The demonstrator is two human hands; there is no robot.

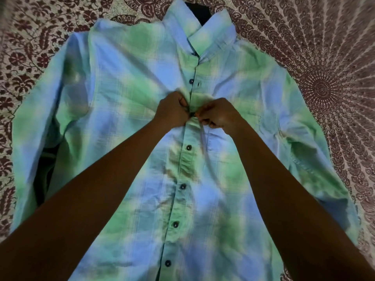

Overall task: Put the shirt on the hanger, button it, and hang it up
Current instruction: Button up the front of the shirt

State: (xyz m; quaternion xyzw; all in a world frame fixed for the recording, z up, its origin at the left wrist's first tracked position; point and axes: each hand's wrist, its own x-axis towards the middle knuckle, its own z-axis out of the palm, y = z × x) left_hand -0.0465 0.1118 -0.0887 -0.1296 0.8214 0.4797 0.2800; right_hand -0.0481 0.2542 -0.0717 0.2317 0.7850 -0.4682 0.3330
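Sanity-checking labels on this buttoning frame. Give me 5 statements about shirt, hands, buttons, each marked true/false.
1. The plaid shirt lies front-up on a patterned bedspread. True.
2. Both hands work at the same spot on the button placket. True: the left hand and right hand pinch the fabric mid-chest.
3. Every button above the hands is fastened. False: the button just above them sits open beside its empty buttonhole.
4. The buttons below the hands look unfastened. False: four there, starting with the nearest one, look closed.
5. The shirt already hangs from a rail. False: it lies flat, with something dark at the collar.
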